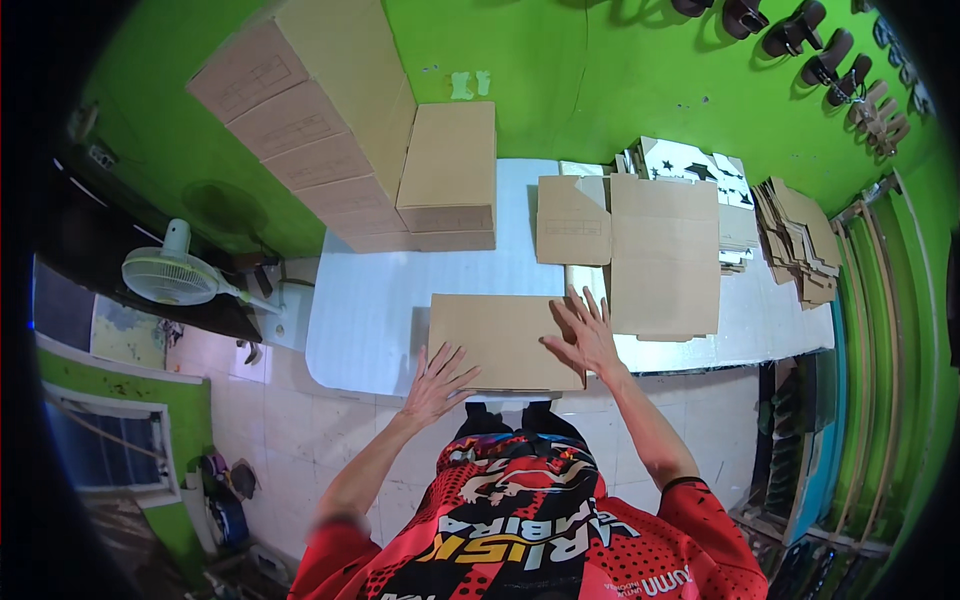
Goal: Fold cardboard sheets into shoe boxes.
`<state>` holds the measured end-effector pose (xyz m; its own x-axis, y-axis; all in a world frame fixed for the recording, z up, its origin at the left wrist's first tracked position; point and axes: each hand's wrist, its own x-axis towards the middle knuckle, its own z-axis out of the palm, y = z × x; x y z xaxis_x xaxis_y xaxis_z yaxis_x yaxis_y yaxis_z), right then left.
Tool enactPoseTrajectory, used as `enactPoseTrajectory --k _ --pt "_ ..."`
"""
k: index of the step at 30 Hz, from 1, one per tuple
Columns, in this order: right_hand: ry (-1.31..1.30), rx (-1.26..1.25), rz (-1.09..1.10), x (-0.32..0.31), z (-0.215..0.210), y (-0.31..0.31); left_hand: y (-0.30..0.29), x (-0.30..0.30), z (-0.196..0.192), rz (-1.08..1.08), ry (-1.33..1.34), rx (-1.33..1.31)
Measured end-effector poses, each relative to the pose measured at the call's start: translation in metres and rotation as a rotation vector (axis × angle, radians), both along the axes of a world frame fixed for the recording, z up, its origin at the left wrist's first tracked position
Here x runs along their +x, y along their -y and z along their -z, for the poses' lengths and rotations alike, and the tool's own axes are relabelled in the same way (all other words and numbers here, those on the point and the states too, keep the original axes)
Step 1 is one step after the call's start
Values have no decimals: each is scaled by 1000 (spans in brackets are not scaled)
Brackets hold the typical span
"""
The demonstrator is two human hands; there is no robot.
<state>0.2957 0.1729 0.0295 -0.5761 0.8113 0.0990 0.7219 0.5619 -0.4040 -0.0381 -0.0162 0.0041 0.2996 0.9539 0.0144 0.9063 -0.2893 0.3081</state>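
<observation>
A closed brown cardboard box (500, 340) lies in front of me at the near edge of the white table (365, 315). My left hand (438, 383) rests against its near left corner, fingers spread. On its right end lies my right hand (584, 332), fingers also stretched apart. Neither hand is wrapped round anything. Just beyond my right hand are a large flat cardboard sheet (664, 260) and a smaller folded cardboard piece (573, 222).
Stacked cardboard boxes (345, 190) rise at the back left, with another box (450, 160) beside them. Flat cardboard pieces (798, 240) lean at the far right. A fan (172, 272) stands left of the table. Sandals (825, 55) hang on the green wall.
</observation>
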Motion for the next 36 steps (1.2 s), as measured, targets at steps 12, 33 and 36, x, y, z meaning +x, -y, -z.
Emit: enactPoseTrajectory --k 12,33,36 --pt "-36 -223 -23 53 -18 75 -21 -18 2 -308 96 20" --pt "-360 299 283 14 2 179 -22 30 -75 16 372 -123" --pt "-435 396 284 -29 -30 125 -69 -5 -106 11 397 71"
